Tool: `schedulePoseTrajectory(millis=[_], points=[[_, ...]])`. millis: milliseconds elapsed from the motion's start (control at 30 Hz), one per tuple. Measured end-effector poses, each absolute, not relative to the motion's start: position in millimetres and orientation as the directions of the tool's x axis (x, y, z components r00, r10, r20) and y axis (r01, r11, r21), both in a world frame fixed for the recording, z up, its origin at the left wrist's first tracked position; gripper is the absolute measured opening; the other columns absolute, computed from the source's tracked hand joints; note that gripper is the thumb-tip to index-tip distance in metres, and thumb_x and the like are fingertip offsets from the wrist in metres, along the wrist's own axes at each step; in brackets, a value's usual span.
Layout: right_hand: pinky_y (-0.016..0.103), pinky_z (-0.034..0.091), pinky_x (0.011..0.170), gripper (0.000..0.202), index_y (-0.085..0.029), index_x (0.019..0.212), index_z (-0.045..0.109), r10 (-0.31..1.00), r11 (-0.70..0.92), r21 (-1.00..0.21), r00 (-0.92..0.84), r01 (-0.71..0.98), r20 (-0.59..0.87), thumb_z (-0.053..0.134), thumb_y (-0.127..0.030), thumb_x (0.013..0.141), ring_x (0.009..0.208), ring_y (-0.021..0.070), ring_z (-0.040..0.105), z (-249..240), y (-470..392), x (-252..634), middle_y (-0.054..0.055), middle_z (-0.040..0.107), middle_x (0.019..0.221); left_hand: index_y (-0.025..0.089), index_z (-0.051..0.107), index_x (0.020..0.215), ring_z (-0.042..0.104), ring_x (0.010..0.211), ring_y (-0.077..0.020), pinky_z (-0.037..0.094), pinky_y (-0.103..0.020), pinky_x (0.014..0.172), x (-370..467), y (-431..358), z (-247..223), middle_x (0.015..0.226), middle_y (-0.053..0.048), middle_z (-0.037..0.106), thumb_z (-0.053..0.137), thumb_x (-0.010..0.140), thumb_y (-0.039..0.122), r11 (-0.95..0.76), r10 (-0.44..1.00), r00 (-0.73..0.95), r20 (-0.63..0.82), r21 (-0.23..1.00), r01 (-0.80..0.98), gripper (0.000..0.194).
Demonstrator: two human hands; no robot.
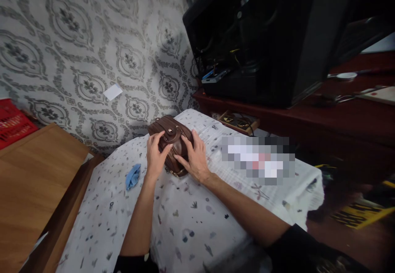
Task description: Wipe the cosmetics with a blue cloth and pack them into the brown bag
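Note:
A small brown handbag (185, 131) with a flap, metal studs and a gold chain rests on the white patterned cloth (185, 207). At the bag's left side is my left hand (156, 156), its thumb and fingers curved around the edge near the flap. My right hand (196, 158) holds the other side, with the thumb across the front and the fingers over the top. Both hands touch the bag. A crumpled blue cloth (133, 176) lies to the left of my left wrist.
A wooden cabinet (37, 186) stands at the left, with a red item (15, 123) behind it. A large black screen-like box (247, 51) sits on a dark red desk (308, 119). A small wooden tray (254, 126) juts out below. Something pixelated (259, 160) lies right.

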State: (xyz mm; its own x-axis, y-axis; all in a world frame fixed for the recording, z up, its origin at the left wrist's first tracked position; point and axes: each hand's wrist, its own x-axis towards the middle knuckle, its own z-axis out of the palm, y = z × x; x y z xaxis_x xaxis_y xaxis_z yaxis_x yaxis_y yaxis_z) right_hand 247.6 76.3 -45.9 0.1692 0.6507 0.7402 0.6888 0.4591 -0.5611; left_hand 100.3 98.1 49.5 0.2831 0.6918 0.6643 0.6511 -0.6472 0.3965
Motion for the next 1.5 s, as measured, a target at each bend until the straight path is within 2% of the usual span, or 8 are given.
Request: schedulePoseTrajectory(millis=[167, 400, 700, 1033, 1133, 1267, 1367, 1500], points=[[0.061, 0.027, 0.115, 0.064, -0.017, 0.136, 0.052, 0.596, 0.466, -0.501, 0.159, 0.729, 0.787, 0.055, -0.06, 0.09, 0.149, 0.0406, 0.021, -46.0, 71.6, 239.6, 0.02, 0.021, 0.163, 0.026, 0.061, 0.125, 0.054, 0.12, -0.0252, 0.044, -0.041, 0.106, 101.5, 97.1, 50.5, 0.121, -0.009, 0.058, 0.065, 0.089, 0.031, -0.63, 0.696, 0.266, 0.667, 0.389, 0.672, 0.037], [0.063, 0.033, 0.111, 0.051, -0.026, 0.134, 0.058, 0.582, 0.455, -0.476, 0.154, 0.752, 0.799, 0.057, -0.055, 0.092, 0.15, 0.0412, 0.02, -43.6, 68.3, 236.4, 0.016, 0.024, 0.162, 0.02, 0.068, 0.098, 0.062, 0.101, -0.022, 0.048, -0.035, 0.091, 102.3, 102.6, 63.3, 0.101, -0.008, 0.065, 0.044, 0.099, 0.031, -0.582, 0.706, 0.236, 0.667, 0.358, 0.73, 0.027], [0.064, 0.031, 0.111, 0.046, -0.033, 0.133, 0.062, 0.589, 0.466, -0.474, 0.138, 0.747, 0.796, 0.062, -0.052, 0.091, 0.149, 0.0413, 0.02, -40.9, 67.3, 238.8, 0.011, 0.024, 0.163, 0.022, 0.053, 0.068, 0.056, 0.082, -0.0209, 0.045, -0.032, 0.078, 107.9, 103.8, 76.1, 0.079, -0.003, 0.057, 0.05, 0.095, 0.031, -0.538, 0.706, 0.189, 0.683, 0.343, 0.77, 0.028], [0.061, 0.031, 0.111, 0.05, -0.028, 0.133, 0.062, 0.578, 0.435, -0.426, 0.117, 0.793, 0.808, 0.061, -0.054, 0.09, 0.147, 0.0413, 0.022, -39.4, 65.8, 238.7, 0.016, 0.026, 0.161, 0.021, 0.061, 0.078, 0.056, 0.089, -0.0245, 0.045, -0.036, 0.082, 113.9, 76.3, 81.5, 0.086, -0.006, 0.061, 0.052, 0.094, 0.027, -0.573, 0.644, 0.412, 0.644, 0.049, 0.818, 0.019], [0.061, 0.03, 0.111, 0.05, -0.027, 0.132, 0.062, 0.582, 0.419, -0.426, 0.123, 0.802, 0.804, 0.062, -0.054, 0.09, 0.147, 0.0408, 0.023, -39.9, 66.2, 238.1, 0.016, 0.029, 0.16, 0.018, 0.065, 0.099, 0.056, 0.1, -0.0276, 0.046, -0.04, 0.088, 128.0, 76.6, 82.0, 0.101, -0.01, 0.064, 0.056, 0.092, 0.025, -0.521, 0.622, 0.393, 0.677, -0.017, 0.854, 0.013], [0.061, 0.03, 0.111, 0.058, -0.021, 0.135, 0.057, 0.566, 0.419, -0.431, 0.141, 0.799, 0.812, 0.059, -0.057, 0.089, 0.146, 0.0402, 0.027, -41.2, 68.3, 238.4, 0.02, 0.037, 0.155, 0.018, 0.06, 0.127, 0.052, 0.115, -0.0318, 0.045, -0.046, 0.094, 150.4, 85.2, 84.2, 0.123, -0.014, 0.062, 0.06, 0.092, 0.027, -0.509, 0.601, 0.426, 0.676, -0.088, 0.856, 0.036], [0.061, 0.031, 0.11, 0.06, -0.017, 0.134, 0.056, 0.55, 0.439, -0.433, 0.146, 0.787, 0.822, 0.058, -0.057, 0.089, 0.144, 0.041, 0.028, -40.5, 68.9, 239.5, 0.021, 0.044, 0.151, 0.02, 0.069, 0.112, 0.052, 0.115, -0.0326, 0.045, -0.047, 0.095, 160.4, 96.8, 85.0, 0.118, -0.011, 0.066, 0.059, 0.094, 0.03, -0.5, 0.606, 0.414, 0.679, -0.079, 0.862, 0.023], [0.061, 0.03, 0.11, 0.057, -0.018, 0.132, 0.058, 0.547, 0.461, -0.437, 0.14, 0.772, 0.825, 0.059, -0.056, 0.089, 0.143, 0.0415, 0.029, -38.0, 67.6, 240.7, 0.018, 0.053, 0.144, 0.017, 0.072, 0.096, 0.057, 0.105, -0.0291, 0.046, -0.045, 0.096, 162.8, 113.0, 81.5, 0.104, -0.011, 0.07, 0.056, 0.095, 0.032, -0.532, 0.608, 0.317, 0.727, 0.077, 0.843, 0.022]])
